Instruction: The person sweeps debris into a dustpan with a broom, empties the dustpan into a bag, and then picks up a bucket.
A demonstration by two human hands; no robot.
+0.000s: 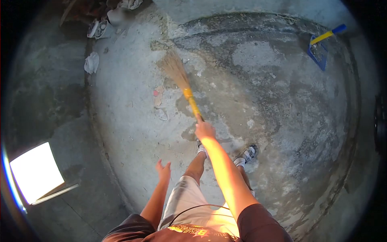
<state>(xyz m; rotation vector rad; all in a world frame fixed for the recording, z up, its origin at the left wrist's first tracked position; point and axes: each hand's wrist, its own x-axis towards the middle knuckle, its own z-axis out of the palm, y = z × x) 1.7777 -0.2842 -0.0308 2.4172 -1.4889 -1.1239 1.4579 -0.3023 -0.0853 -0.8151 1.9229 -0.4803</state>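
Note:
My right hand [205,130] is closed round the handle of a broom [188,94] with a yellow grip and tan bristles. The bristles fan out on the concrete floor ahead of me, up and to the left of the hand. My left hand [163,170] hangs free at my left side, its fingers apart and nothing in it. Close to the broom lie a torn pinkish scrap [158,97] and a pale crumpled scrap [161,114].
A blue dustpan [317,54] with a yellow handle and debris in it rests at the far right. Along the left wall are a white crumpled bag [92,63] and a rubble-filled container [100,29]. Bright light enters through a window [37,173] at left.

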